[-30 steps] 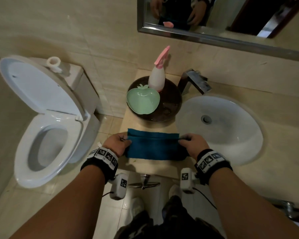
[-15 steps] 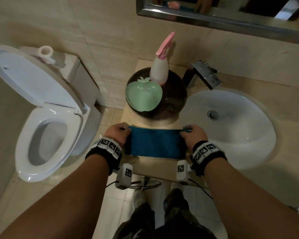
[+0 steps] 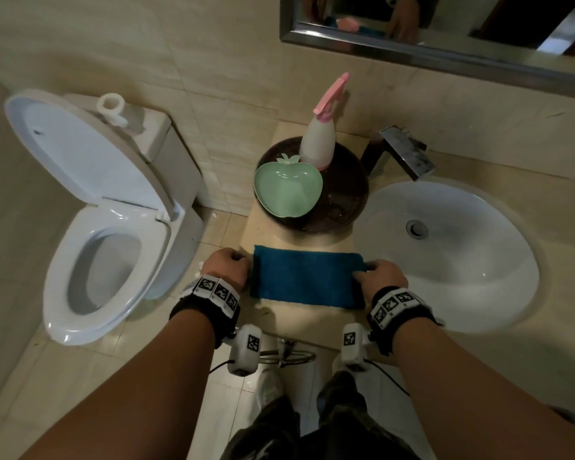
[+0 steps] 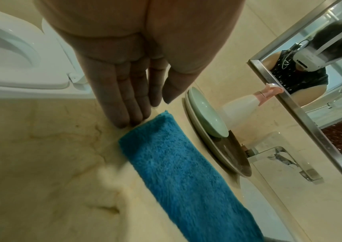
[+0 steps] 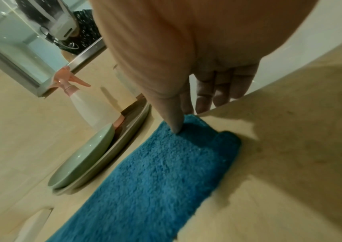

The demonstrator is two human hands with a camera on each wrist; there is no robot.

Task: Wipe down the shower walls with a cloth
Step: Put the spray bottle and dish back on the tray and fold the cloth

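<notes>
A folded blue cloth [image 3: 306, 280] lies flat on the beige counter [image 3: 299, 323], in front of a dark round tray. My left hand [image 3: 226, 267] is at the cloth's left end. In the left wrist view its straight fingertips [image 4: 128, 121] touch the edge of the cloth [image 4: 178, 172] and hold nothing. My right hand [image 3: 379, 277] is at the cloth's right end. There the thumb [image 5: 175, 127] presses down on the far corner of the cloth [image 5: 155, 176]. The other fingers [image 5: 217, 93] reach out straight past the counter's edge.
The dark tray [image 3: 346, 200] holds a green apple-shaped dish [image 3: 287, 190] and a white spray bottle with a pink trigger [image 3: 319, 141]. A white sink [image 3: 452, 254] with a steel faucet [image 3: 402, 154] lies to the right. An open toilet [image 3: 97, 220] stands left, a mirror [image 3: 445, 44] above.
Both hands pinched the cloth's far corners before. Now the left fingers lie straight at its left edge, and the right thumb presses on its right corner. The cloth lies flat.
</notes>
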